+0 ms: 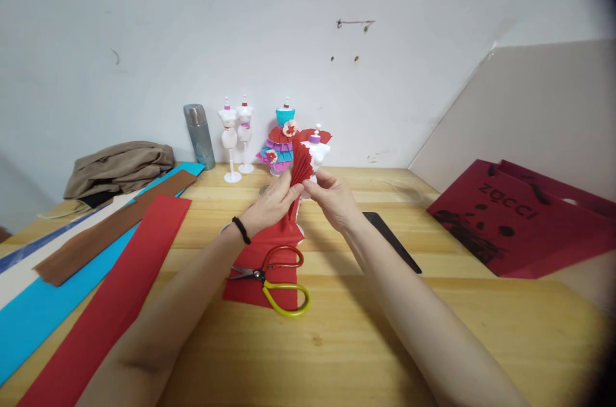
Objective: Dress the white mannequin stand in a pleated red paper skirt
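In the head view, the left hand (pixel 270 205) and the right hand (pixel 332 198) meet just above the middle of the picture, both pinching a strip of pleated red paper (pixel 301 166) that fans upward toward twelve o'clock from between the fingertips. The left thumb and fingers are closed on the lower folds, and a black band (pixel 241 230) circles that wrist; the right fingers are drawn narrow on the same folds from the three o'clock side. The rest of the red paper hangs down from the hands toward six o'clock and lies flat on the wooden table (pixel 433 336), where scissors (pixel 276 282) with one red loop and one yellow-green loop rest on top of it. Directly behind the fan, at twelve o'clock from the hands, stands a small white mannequin (pixel 318 150) with a red collar piece, partly hidden by the paper. Beside it, toward eleven o'clock, is a dressed mannequin (pixel 282 140) in teal, red and purple ruffles, then two bare white mannequins (pixel 237 131) and a grey flask (pixel 199 136). At nine o'clock long paper strips (pixel 101 246) in red, brown, blue and white run diagonally across the table, with a folded tan cloth (pixel 120 166) beyond them. At three o'clock a dark red bag (pixel 520 217) lies flat, and a black strip (pixel 392 240) lies just right of the right forearm.
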`<state>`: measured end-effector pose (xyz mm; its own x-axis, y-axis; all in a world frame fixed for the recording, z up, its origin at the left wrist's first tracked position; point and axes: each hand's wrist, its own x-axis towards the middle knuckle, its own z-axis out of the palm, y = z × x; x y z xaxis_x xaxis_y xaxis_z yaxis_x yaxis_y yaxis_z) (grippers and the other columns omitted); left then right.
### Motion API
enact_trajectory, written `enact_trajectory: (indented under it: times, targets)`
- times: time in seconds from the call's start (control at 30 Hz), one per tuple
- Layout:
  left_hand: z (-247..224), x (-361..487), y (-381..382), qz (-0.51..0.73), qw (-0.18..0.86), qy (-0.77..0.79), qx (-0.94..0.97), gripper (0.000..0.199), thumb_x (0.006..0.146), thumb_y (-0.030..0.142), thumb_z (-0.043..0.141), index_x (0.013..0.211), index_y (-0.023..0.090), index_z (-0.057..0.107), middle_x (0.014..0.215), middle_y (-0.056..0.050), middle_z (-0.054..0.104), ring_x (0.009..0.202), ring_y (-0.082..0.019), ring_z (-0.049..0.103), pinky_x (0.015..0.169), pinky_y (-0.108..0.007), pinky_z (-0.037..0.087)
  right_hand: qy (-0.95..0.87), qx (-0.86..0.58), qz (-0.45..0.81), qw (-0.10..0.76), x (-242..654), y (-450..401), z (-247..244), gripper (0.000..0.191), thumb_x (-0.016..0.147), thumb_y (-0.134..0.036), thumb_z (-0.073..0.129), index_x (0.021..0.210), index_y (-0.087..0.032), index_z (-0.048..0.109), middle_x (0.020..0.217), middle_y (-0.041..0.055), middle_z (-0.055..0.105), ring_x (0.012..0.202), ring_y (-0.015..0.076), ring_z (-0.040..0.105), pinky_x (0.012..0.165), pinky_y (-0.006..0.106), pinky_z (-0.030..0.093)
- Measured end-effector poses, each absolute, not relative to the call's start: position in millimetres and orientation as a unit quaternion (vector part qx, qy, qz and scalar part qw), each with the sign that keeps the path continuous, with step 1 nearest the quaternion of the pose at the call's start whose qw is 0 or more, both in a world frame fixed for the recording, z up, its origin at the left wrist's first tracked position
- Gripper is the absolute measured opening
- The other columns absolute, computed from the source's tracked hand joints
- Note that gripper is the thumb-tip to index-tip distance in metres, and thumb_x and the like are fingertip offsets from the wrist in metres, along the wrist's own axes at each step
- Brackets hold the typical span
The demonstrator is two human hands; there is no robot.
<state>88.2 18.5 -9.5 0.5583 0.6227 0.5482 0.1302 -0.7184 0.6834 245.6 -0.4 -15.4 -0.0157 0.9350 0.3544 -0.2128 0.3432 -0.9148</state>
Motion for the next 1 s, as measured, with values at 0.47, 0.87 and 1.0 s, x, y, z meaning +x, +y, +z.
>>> enact_trajectory:
  times: [0.47,0.87,1.0]
  targets:
    - [-15.3,92.3,15.6,0.469,0.302,0.29,0.778,0.045,0.101,0.043,0.035,0.132,0.016,0.055,0.13,-0.012,0.063,0.137,-0.026,0.046,0.119,-0.046,0.03,-0.533,-0.323,0.465,0.629,241.7,-2.5,-14.0,0.04,0.06,-0.043,0.086,0.095,-0.025,0.077,0.092,0.0016,0.078,0.083,0.0219,0.069,0.08,0.038,0.054]
    - [-25.0,99.9,8.4,0.537,0.219,0.278,0.766,0.052,0.102,0.041,0.03,0.147,0.017,0.041,0.146,-0.015,0.051,0.139,-0.026,0.043,0.118,-0.045,0.03,-0.531,-0.339,0.447,0.635,241.1,-3.5,-12.1,0.039,0.061,-0.046,0.085,0.094,-0.025,0.076,0.104,0.0039,0.077,0.094,0.0251,0.069,0.088,0.043,0.054]
    - [-22.2,104.2,4.3,0.531,0.214,0.272,0.774,0.049,0.103,0.039,0.029,0.144,0.017,0.045,0.145,-0.015,0.053,0.139,-0.026,0.044,0.117,-0.045,0.032,-0.542,-0.339,0.442,0.629,241.8,-4.3,-12.1,0.041,0.062,-0.047,0.084,0.095,-0.024,0.075,0.104,0.0053,0.076,0.098,0.0261,0.068,0.09,0.044,0.053]
